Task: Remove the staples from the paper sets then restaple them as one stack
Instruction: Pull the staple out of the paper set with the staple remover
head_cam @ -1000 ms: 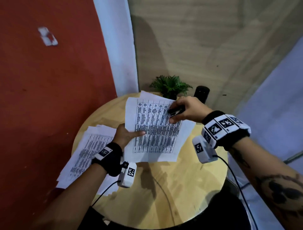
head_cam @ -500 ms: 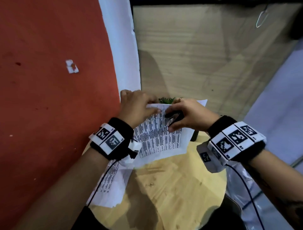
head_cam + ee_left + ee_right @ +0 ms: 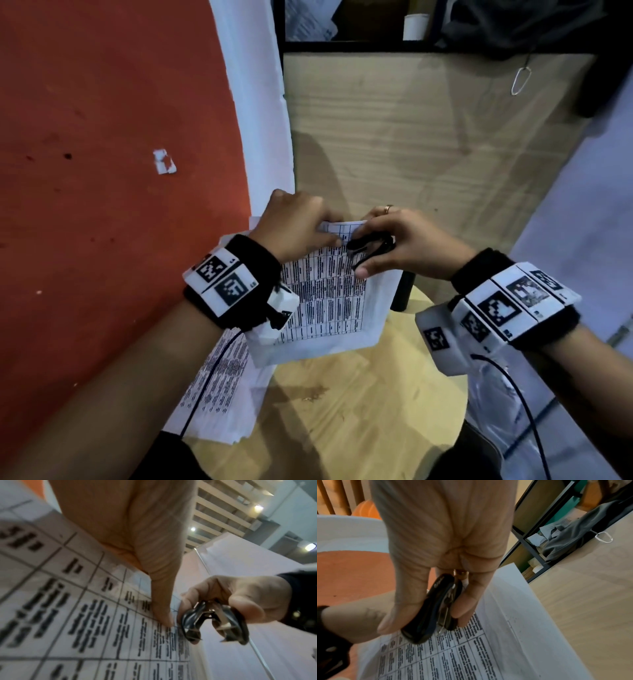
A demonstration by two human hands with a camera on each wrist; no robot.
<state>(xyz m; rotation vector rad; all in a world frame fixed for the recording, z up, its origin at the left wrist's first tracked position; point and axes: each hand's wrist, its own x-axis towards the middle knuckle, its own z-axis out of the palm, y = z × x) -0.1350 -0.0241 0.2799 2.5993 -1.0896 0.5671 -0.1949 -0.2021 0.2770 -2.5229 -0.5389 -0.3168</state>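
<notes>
Your left hand (image 3: 297, 224) grips the upper left part of the printed paper set (image 3: 325, 301), lifted off the round wooden desk (image 3: 359, 411) and tilted toward you; the thumb lies flat across the top rows of the table, and in the left wrist view its tip presses the sheet just beside the tool. The other fingers of that hand go behind the sheets, so you cannot see how they sit.

Your right hand (image 3: 407, 243) pinches a black staple remover (image 3: 368, 247) between thumb and fingers at the top right area of the same set. In the left wrist view its metal claws (image 3: 214, 626) stand parted, tips pointing at the paper (whether they touch a staple is too blurred to tell, and no staple can be made out in any view). In the right wrist view the palm covers most of the tool (image 3: 435, 609), leaving only its black shell and a sliver of metal above the print.

A second stack of printed sheets (image 3: 219, 387) lies on the left edge of the desk, partly hidden under your left forearm and hanging over the rim. A dark cylinder (image 3: 404, 291) stands on the desk behind the held set, mostly hidden by the paper. The text on all the sheets is too smeared to read. Behind stands a wooden panel (image 3: 428, 144), a wire clip (image 3: 520, 80) hanging on it.
</notes>
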